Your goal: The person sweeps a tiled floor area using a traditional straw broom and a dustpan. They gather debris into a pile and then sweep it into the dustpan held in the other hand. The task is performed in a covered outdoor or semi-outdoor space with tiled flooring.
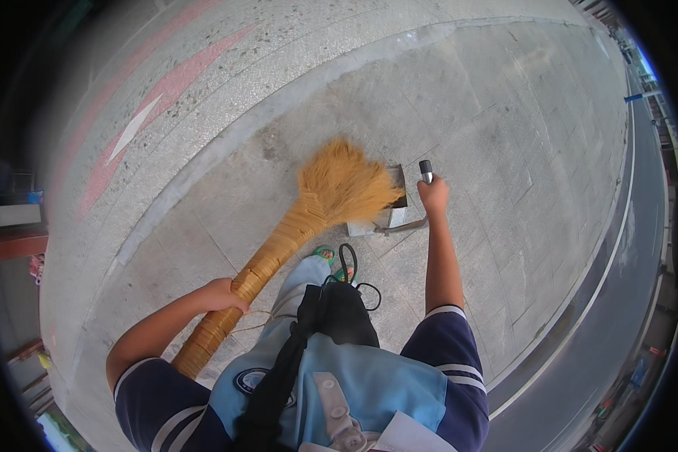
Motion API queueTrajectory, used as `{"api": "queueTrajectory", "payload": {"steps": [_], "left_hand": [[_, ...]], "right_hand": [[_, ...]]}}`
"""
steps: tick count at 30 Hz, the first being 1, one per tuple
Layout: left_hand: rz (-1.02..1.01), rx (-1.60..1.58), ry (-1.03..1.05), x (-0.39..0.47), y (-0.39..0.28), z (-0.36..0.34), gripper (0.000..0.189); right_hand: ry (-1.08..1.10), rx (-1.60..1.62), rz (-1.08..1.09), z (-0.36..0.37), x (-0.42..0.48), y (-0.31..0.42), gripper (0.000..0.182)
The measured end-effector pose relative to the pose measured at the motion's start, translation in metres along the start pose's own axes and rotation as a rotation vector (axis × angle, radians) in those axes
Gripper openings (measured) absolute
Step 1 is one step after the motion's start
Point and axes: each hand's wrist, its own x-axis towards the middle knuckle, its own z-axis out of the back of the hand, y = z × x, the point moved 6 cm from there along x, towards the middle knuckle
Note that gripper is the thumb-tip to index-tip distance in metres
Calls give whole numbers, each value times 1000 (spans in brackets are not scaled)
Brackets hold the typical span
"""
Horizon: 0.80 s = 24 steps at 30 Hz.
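Note:
My left hand [222,295] grips the thick bound handle of a straw broom [271,261], whose handle end runs back under my left arm. The broom's bristles [347,181] fan out ahead of my feet and hide part of a metal dustpan [398,186]. My right hand [433,196] is closed around the dustpan's upright handle [425,166], whose dark tip sticks out above my fist. A bent metal bar [404,227] leads from below that hand toward the pan. Whether the bristles touch the pan or the ground cannot be told.
Grey paving [486,226] surrounds my feet in green sandals [324,254]. A pale curb strip [214,155] curves past on the left, with a painted surface [164,96] beyond. A road [604,339] with a white line runs along the right. A black bag [339,316] with cord loops hangs before me.

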Motion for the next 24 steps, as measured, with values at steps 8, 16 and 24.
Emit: {"api": "queueTrajectory", "payload": {"steps": [8, 16, 24], "left_hand": [[-54, -552, -137, -26, 25, -5, 32], [-34, -711, -246, -5, 42, 3, 28], [-133, -639, -447, 7, 54, 29, 24]], "right_hand": [[-18, -27, 27, 2, -21, -1, 26], [93, 110, -79, -11, -22, -34, 23], [25, 132, -61, -16, -25, -41, 19]]}}
